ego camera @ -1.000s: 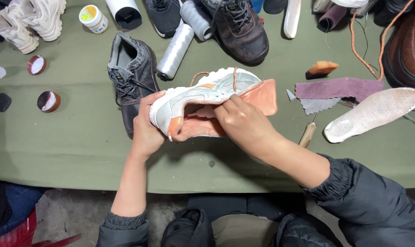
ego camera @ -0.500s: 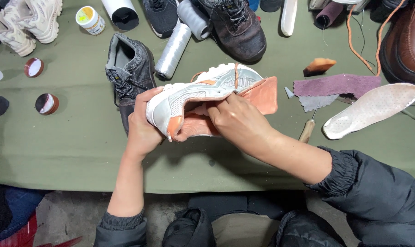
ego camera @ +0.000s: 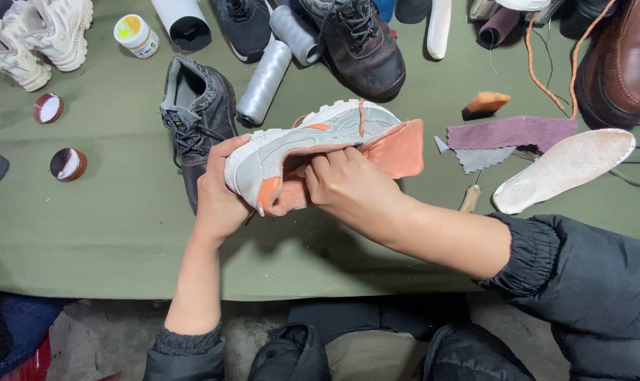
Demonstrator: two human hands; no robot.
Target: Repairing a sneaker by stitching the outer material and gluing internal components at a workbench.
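A grey and white sneaker [ego camera: 313,137] with orange trim lies on its side above the green table cover [ego camera: 108,247]. My left hand [ego camera: 221,194] grips its toe end. My right hand [ego camera: 348,187] presses fingers into the shoe's opening, against a salmon-pink insole [ego camera: 397,148] that sticks out of the heel end. Both sleeves are dark and puffy.
A dark grey shoe [ego camera: 193,120] lies just left of the sneaker, with a grey thread spool [ego camera: 263,81] and a black boot [ego camera: 359,46] behind. A white insole [ego camera: 567,169], purple fabric scrap [ego camera: 510,132], brown boot [ego camera: 620,60], wooden-handled tool [ego camera: 469,197], small tins [ego camera: 68,164] and white sneakers [ego camera: 37,35] lie around.
The sneaker has been lifted slightly and turned in my hands; my right fingers have pushed further into its opening beside the pink insole.
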